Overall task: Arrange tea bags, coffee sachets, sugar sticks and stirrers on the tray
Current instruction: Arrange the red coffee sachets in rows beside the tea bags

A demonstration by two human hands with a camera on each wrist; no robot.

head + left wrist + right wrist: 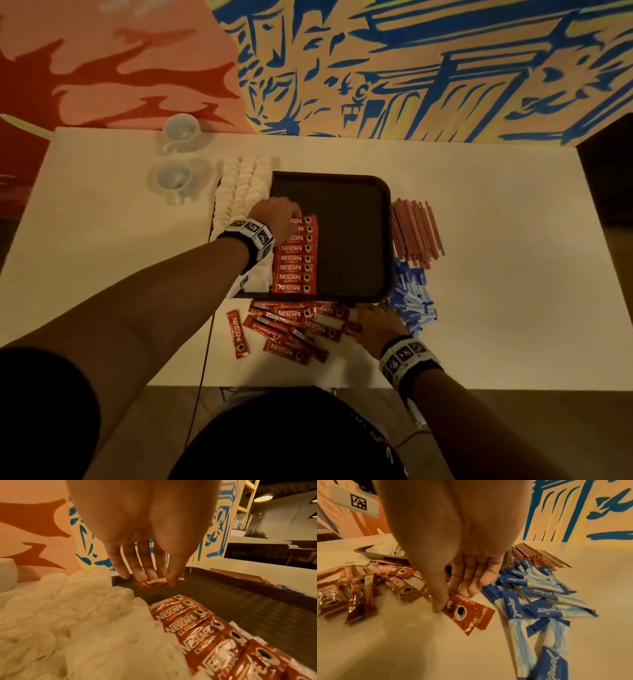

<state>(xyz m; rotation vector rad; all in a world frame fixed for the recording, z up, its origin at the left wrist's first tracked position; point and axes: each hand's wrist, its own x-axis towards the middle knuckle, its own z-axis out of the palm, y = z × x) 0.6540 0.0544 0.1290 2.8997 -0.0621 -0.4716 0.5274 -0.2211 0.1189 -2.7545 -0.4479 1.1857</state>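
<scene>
A dark tray [352, 205] lies mid-table, with white tea bags [243, 185] along its left side. Beside them runs a column of red coffee sachets [296, 258]. My left hand [286, 212] is at the far end of that column. In the left wrist view its thumb and fingertips [171, 580] pinch one coffee sachet [154, 583] just over the tray floor [240, 601]. Loose sachets [291, 329] lie in front of the tray. My right hand [452, 599] pinches another coffee sachet [467, 614] flat on the table between thumb and fingers.
Blue sugar sticks [411, 298] are heaped at the tray's near right corner, right of my right hand. Brown stirrers [416, 233] lie along the tray's right edge. Two white cups [181, 132] [173, 178] stand at the far left. The painted wall runs along the table's far edge.
</scene>
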